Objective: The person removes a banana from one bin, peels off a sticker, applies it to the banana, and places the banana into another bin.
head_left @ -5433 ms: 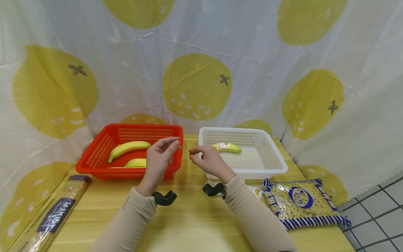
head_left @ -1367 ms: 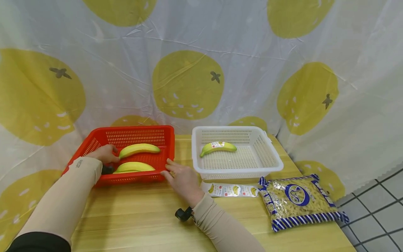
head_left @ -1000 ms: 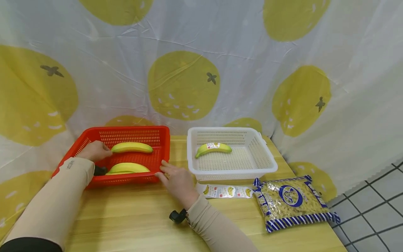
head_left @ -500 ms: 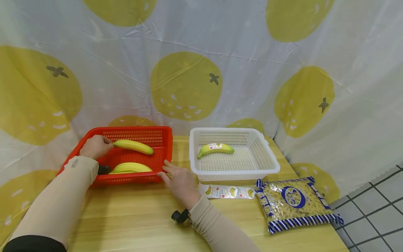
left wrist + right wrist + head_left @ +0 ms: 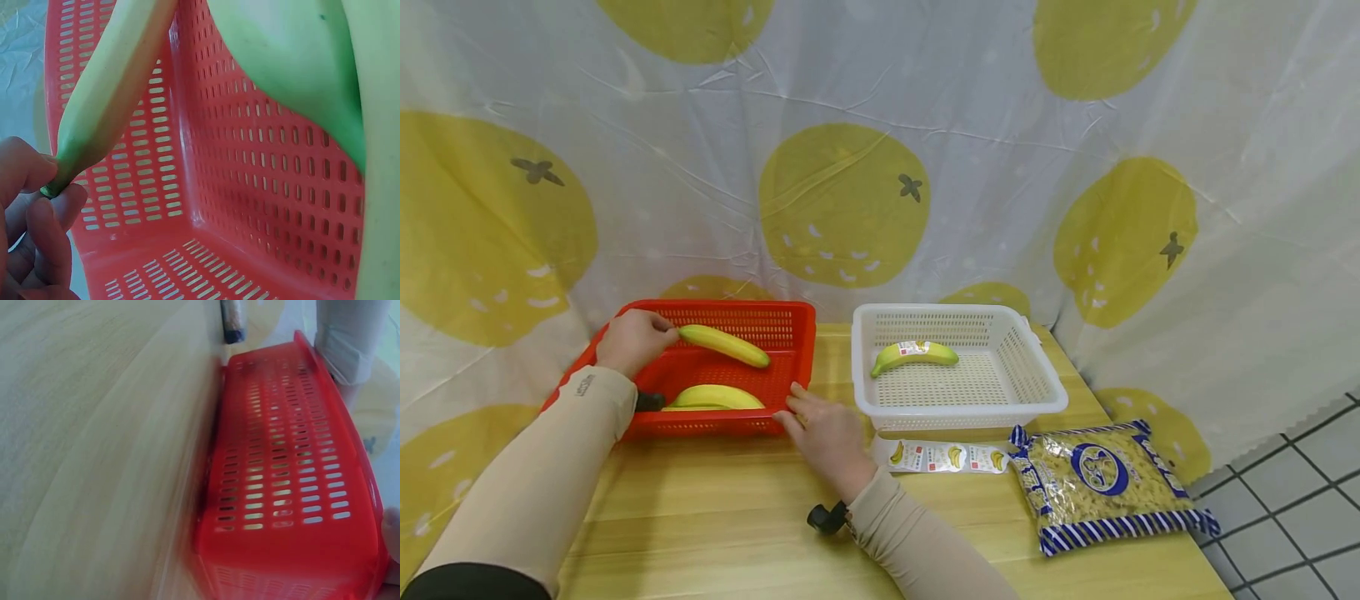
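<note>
Pinching the tip of a banana [image 5: 726, 346] between thumb and fingers, the left hand [image 5: 634, 342] is over the far left part of the red basket [image 5: 808, 342], which sits on the left half of the desk [image 5: 715, 517], towards the far edge. The banana slants within the basket, its pinched end towards the far left corner and its other end towards the right wall; whether that end touches the bottom I cannot tell. Two more bananas [image 5: 718, 396] lie along the near wall, one partly covering the other. The right hand [image 5: 831, 437] grips the near right corner of the same basket, its thumb and fingers on the rim. To the right, also by the desk's far edge, the white basket [image 5: 1037, 392] holds one banana with a label [image 5: 913, 347] stuck on it. Just in front of that basket lies a strip of banana stickers [image 5: 946, 457], its right end up against a bag of pasta [image 5: 1101, 475] near the desk's right edge. Both sleeves [image 5: 535, 467] are beige, and a small black camera [image 5: 827, 518] shows at the right wrist. A lemon-print curtain [image 5: 970, 217] hangs behind the desk's far edge.
</note>
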### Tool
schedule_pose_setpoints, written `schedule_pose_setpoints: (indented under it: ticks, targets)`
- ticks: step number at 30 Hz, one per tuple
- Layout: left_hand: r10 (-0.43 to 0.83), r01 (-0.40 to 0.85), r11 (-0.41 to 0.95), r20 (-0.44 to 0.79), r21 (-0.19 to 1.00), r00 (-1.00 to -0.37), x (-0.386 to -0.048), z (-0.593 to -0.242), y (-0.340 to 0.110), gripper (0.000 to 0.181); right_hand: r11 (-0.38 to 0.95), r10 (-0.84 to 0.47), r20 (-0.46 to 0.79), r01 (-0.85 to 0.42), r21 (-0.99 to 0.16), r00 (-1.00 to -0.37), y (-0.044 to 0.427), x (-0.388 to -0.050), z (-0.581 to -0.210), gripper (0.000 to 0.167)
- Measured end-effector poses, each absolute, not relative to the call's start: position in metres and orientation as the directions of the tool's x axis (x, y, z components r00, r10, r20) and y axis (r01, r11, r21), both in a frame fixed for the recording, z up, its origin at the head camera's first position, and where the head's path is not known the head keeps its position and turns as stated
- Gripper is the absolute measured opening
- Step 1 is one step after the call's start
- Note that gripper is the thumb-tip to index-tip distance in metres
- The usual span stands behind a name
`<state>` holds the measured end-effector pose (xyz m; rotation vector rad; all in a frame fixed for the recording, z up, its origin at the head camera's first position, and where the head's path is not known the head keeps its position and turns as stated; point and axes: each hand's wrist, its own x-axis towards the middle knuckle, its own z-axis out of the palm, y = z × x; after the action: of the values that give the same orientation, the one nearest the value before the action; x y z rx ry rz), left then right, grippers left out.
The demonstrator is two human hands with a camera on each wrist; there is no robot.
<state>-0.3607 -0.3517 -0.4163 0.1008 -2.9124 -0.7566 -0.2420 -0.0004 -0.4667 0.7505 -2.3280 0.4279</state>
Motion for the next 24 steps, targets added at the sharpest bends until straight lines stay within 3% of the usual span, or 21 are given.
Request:
schedule_pose_setpoints:
  ticks: [8, 14, 20, 24]
  targets:
    - [-0.093, -0.020, 0.862, 0.120, 0.506, -0.988, -0.354, -0.408, -0.351, 0.029, 0.785, -0.398, 0.686, -0.613, -0.089, -0.609, -0.005, -0.240, -0.470, 0.033]
    - [-0.078, 0.006, 0.872, 0.151, 0.490, -0.985, -0.347, -0.395, -0.347, 0.035, 0.754, -0.401, 0.697, -0.646, -0.117, -0.595, -0.002, -0.240, -0.470, 0.033]
    - [-0.052, 0.057, 0.864, 0.201, 0.500, -0.978, -0.341, -0.378, -0.338, 0.036, 0.695, -0.349, 0.735, -0.687, -0.213, -0.581, 0.004, -0.240, -0.470, 0.029]
    - [-0.041, 0.100, 0.861, 0.263, 0.499, -0.964, -0.332, -0.362, -0.331, 0.034, 0.629, -0.300, 0.725, -0.699, -0.338, -0.620, 0.007, -0.239, -0.468, 0.028]
